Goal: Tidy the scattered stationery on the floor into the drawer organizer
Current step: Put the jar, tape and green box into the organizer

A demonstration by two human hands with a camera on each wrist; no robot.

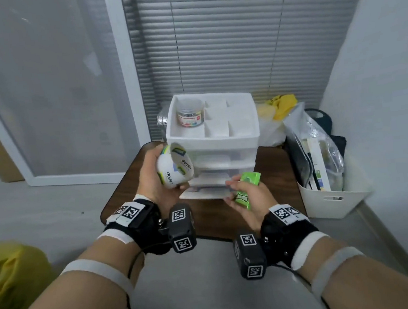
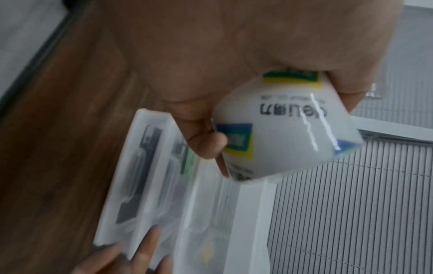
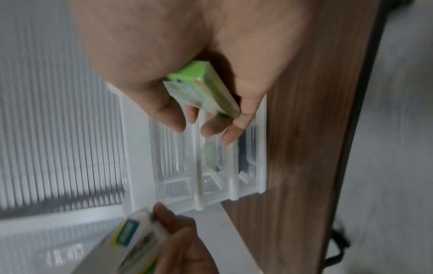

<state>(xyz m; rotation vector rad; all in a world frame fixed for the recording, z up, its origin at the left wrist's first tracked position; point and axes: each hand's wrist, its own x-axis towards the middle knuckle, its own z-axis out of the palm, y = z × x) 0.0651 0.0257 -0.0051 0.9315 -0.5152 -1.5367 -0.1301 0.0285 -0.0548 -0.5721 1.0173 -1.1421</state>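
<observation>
A white drawer organizer (image 1: pixel 213 141) stands on a small brown table (image 1: pixel 273 173), its top tray split into compartments. A clear tub of coloured clips (image 1: pixel 189 116) sits in the tray's left compartment. My left hand (image 1: pixel 158 180) grips a white roll of tape (image 1: pixel 174 165) with a printed label just left of the drawers; the roll (image 2: pixel 281 126) fills the left wrist view. My right hand (image 1: pixel 246 195) holds a small green box (image 1: pixel 246 188) in front of the lower drawers, the box (image 3: pixel 203 90) lying across its fingers. The drawers (image 3: pixel 211 166) look see-through.
A white bin (image 1: pixel 335 197) of bags and books stands right of the table. Yellow bags (image 1: pixel 280 105) lie behind it, and another yellow bag (image 1: pixel 9 277) lies at the near left. Window blinds (image 1: pixel 237 40) hang behind the organizer. Grey floor (image 1: pixel 62 211) surrounds the table.
</observation>
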